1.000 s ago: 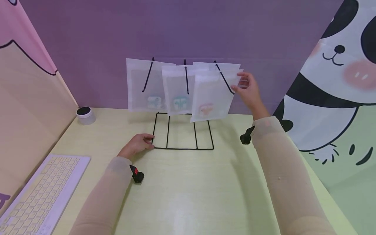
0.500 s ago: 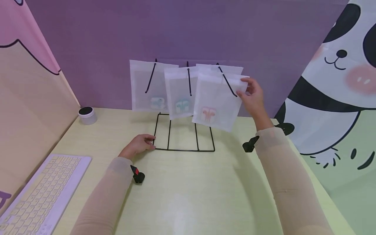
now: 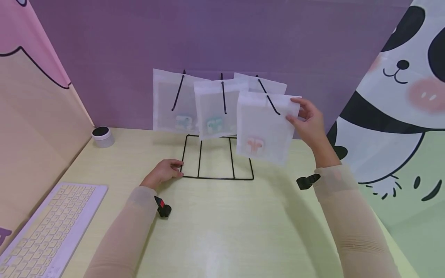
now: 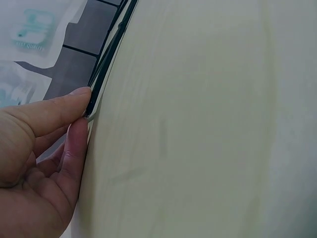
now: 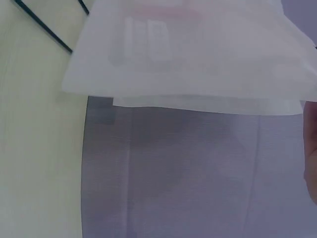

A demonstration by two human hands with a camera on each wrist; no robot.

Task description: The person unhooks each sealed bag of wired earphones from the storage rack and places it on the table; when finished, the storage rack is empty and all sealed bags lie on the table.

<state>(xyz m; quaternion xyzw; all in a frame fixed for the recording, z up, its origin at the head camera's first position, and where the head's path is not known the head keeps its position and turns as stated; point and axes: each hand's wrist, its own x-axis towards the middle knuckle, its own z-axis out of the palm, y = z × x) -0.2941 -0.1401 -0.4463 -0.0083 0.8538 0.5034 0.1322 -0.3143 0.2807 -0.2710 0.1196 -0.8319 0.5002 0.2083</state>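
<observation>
My right hand (image 3: 308, 121) pinches the upper right corner of a white translucent packet (image 3: 265, 125) showing pink earphones low on its front. The packet's top edge is crossed by the right-hand hook (image 3: 272, 105) of a black wire display rack (image 3: 215, 178). Behind it on that hook is another white packet (image 3: 274, 85). At the rack's front left corner, my left hand (image 3: 162, 172) holds the base wire between thumb and fingers. The left wrist view shows these fingertips (image 4: 81, 92) right at the black wire. In the right wrist view the packet (image 5: 198, 64) hides most of the rack.
Two other hooks carry white packets, one with a blue print (image 3: 167, 90) at left and one with a teal print (image 3: 208, 100) in the middle. A keyboard (image 3: 59, 216) lies at the left, with a small white jar (image 3: 103, 139) behind it. A purple wall (image 3: 222, 34) stands behind.
The right hand has drawn the front packet rightward, down and toward me along its hook, away from the packet behind. My left hand keeps its hold on the rack base.
</observation>
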